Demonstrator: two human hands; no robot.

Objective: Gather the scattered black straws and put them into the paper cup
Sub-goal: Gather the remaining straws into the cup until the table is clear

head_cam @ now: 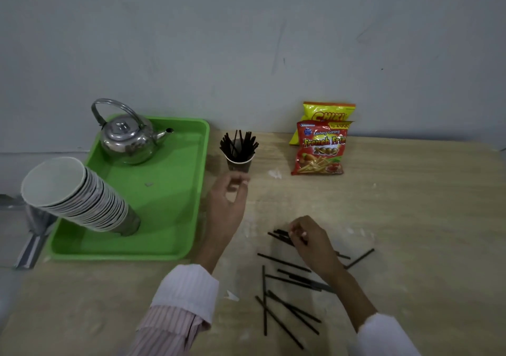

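Observation:
A dark paper cup [238, 164] stands upright near the wall with several black straws [238, 143] sticking out of it. More black straws [284, 301] lie scattered on the wooden table [410, 218] at the front. My left hand [228, 202] hovers just in front of the cup, fingers loosely curled, holding nothing. My right hand [312, 240] grips a small bunch of straws [279, 235] whose ends stick out to the left of its fingers.
A green tray [169, 213] at the left holds a steel kettle [128, 136] and a leaning stack of paper cups [79, 196]. Two snack bags [320, 147] stand against the wall at the right. Small paper scraps [232, 295] lie on the table.

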